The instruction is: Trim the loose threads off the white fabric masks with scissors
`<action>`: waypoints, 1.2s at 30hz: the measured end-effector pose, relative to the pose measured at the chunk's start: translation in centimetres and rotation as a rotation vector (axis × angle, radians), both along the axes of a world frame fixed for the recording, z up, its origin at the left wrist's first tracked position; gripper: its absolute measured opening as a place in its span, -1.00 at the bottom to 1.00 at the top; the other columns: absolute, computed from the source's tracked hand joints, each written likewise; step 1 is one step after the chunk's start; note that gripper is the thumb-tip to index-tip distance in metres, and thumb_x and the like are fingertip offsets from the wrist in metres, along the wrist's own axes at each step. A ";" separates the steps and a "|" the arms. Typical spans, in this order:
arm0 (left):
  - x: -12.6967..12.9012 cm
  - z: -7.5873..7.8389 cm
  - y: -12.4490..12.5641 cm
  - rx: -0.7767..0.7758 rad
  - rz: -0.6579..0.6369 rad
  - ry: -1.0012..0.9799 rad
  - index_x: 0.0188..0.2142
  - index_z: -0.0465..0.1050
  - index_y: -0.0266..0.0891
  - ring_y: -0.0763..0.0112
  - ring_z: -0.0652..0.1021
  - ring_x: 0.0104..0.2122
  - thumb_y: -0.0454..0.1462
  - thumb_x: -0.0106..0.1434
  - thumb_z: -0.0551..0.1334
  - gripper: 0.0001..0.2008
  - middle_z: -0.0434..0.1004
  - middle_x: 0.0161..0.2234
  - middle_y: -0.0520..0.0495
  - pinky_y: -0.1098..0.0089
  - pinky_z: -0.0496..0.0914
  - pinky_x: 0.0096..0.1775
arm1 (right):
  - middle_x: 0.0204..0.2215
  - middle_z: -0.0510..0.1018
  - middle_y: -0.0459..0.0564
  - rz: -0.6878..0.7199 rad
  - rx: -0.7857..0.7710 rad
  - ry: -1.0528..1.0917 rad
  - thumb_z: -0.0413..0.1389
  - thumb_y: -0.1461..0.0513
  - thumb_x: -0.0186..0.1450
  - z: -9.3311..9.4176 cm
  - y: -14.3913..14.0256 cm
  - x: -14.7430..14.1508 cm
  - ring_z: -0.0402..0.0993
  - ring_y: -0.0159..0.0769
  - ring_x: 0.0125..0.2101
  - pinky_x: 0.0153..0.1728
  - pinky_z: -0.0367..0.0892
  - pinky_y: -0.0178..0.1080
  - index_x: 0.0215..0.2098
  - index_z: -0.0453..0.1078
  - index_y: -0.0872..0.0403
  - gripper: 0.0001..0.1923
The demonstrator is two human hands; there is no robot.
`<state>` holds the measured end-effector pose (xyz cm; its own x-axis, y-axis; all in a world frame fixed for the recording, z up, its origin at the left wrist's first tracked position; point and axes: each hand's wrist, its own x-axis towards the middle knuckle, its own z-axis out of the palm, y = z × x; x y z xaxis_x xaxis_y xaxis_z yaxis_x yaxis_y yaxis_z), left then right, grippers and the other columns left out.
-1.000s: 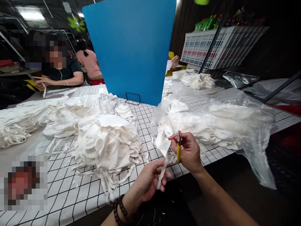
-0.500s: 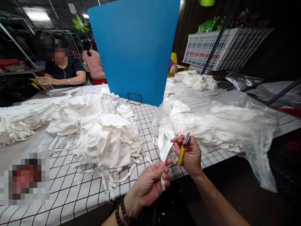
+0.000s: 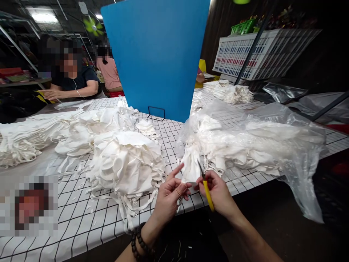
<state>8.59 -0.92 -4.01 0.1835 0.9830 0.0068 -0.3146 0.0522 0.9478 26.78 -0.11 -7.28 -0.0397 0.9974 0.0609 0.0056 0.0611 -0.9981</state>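
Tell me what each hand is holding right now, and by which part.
The left hand pinches the lower edge of a white fabric piece. The right hand grips yellow-handled snips by the handle.

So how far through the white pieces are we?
Looks like trimmed pieces sit heaped in the pile on the left. In hand: left hand grips one white piece, right hand holds yellow-handled snips. Left: the plastic bag is full.
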 end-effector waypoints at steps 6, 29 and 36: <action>0.6 -0.5 0.0 -0.009 -0.058 -0.038 -0.35 0.55 -0.32 0.39 0.54 -0.43 -0.19 0.24 0.30 -0.80 0.54 -0.46 -0.07 0.39 0.42 -0.29 | -0.41 0.48 -0.12 -0.024 0.034 -0.215 0.29 0.19 0.13 1.8 -1.4 1.8 0.42 -0.34 -0.45 -0.45 0.35 -0.33 -0.36 0.22 0.01 -0.71; -0.1 -1.1 0.2 0.314 -0.044 0.340 -0.44 0.45 -0.26 0.45 0.48 -0.48 -0.35 0.31 0.17 -0.82 0.41 -0.48 0.00 0.45 0.36 -0.38 | -0.37 0.42 -0.10 0.091 0.173 -1.032 0.22 -0.02 0.16 6.7 -3.1 1.3 0.37 -0.24 -0.37 -0.37 0.26 -0.22 -0.31 0.22 -0.01 -0.64; -0.4 -0.8 0.1 0.298 -0.062 0.335 -0.46 0.46 -0.28 0.46 0.47 -0.49 -0.34 0.31 0.18 -0.80 0.40 -0.49 0.00 0.47 0.36 -0.40 | -0.44 0.41 -0.12 0.086 0.167 -1.053 0.21 0.02 0.17 6.1 -3.2 1.1 0.35 -0.27 -0.43 -0.43 0.20 -0.26 -0.34 0.18 0.00 -0.67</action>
<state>8.21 -0.78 -4.79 0.2826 0.9341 0.2180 0.0074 -0.2294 0.9733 27.87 -3.31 -1.20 -0.2219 0.9708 0.0908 0.8486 0.2382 -0.4723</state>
